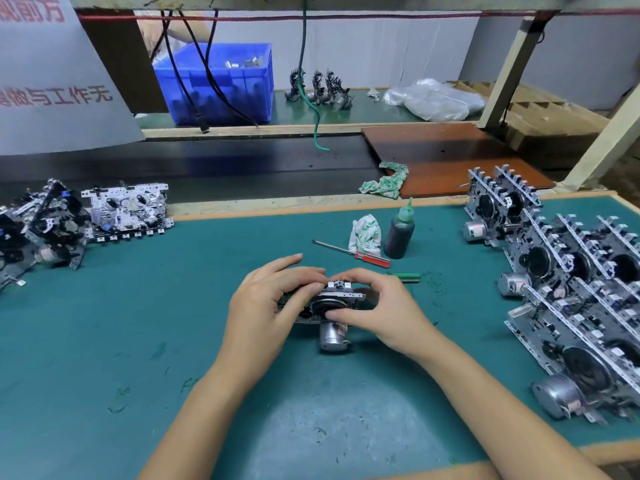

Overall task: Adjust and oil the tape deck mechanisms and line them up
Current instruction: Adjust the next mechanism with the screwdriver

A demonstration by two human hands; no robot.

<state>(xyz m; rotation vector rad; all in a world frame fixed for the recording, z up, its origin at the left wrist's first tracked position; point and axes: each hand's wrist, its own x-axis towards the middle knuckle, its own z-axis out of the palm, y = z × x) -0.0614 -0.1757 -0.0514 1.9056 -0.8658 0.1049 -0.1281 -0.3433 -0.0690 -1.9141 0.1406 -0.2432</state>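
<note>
A tape deck mechanism (329,303) sits between both hands on the green worktop (104,341), low in the middle. The left hand (266,306) is clamped on its left end, fingers curled over the top edge. The right hand (377,313) closes on its right side, thumb pressed against the dark flywheel and forefinger arched over the top. The mechanism is a metal chassis with a silver cylindrical motor (332,336) jutting toward the person, below the grip. Just beyond the right hand lie a red-handled screwdriver (353,252), a dark oil bottle (400,233) with green nozzle, and a rag (365,233). Right of the grip, finished mechanisms (571,289) stand in rows; left, others (79,220) lie heaped.
</note>
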